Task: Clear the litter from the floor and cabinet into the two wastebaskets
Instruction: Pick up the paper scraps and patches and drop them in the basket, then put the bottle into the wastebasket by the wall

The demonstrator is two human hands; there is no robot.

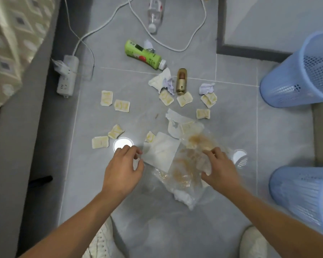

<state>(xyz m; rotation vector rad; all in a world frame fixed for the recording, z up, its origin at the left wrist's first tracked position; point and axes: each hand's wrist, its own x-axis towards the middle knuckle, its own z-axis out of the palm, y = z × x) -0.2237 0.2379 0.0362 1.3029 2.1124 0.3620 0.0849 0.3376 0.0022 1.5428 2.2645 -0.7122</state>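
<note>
Litter lies across the grey floor tiles. My left hand (123, 166) pinches the near left corner of a flat white tissue (161, 151). My right hand (219, 167) grips a clear stained plastic bag (185, 164) that lies crumpled between my hands. Several small yellow-white wrappers (122, 105) are scattered around. A green bottle (144, 55) and a clear bottle (155, 14) lie further off, and a gold canister (181, 81) lies beside crumpled tissues (161, 81). Two blue mesh wastebaskets stand on the right, one far (295, 75), one near (304, 194).
A white power strip (67, 75) with looping white cables (175, 47) sits at the left, beside a grey bed frame (26, 108). A cabinet base (250, 51) stands at the upper right. My white shoes (254, 243) are at the bottom edge.
</note>
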